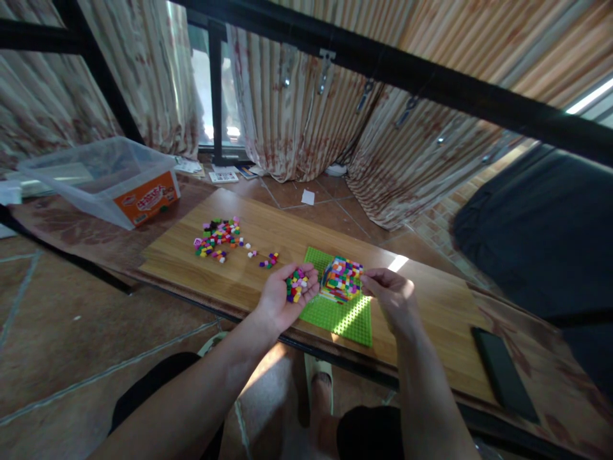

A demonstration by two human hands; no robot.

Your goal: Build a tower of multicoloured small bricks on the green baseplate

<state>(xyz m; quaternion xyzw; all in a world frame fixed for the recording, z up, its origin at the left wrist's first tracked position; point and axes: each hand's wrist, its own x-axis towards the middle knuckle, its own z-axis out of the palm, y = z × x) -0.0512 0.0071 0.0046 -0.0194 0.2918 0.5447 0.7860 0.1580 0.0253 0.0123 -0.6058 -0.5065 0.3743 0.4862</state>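
Note:
My left hand (283,295) is turned palm up with its fingers curled, cupping a small heap of coloured toy bricks (297,284). To its right a multicoloured brick structure (343,279) stands on a green baseplate (357,329). My right hand (393,295) is at the right side of that structure, thumb and forefinger pinched together close to its edge. Whatever is between those fingertips is too small to make out. Sunlight falls in a stripe across the baseplate.
A loose pile of bricks (220,236) and a few strays lie on the wooden board (258,217) to the left. Beyond is a clear plastic bin (96,179) with an orange label. A dark flat object (504,374) lies at the right end. A black metal bar (383,67) crosses above.

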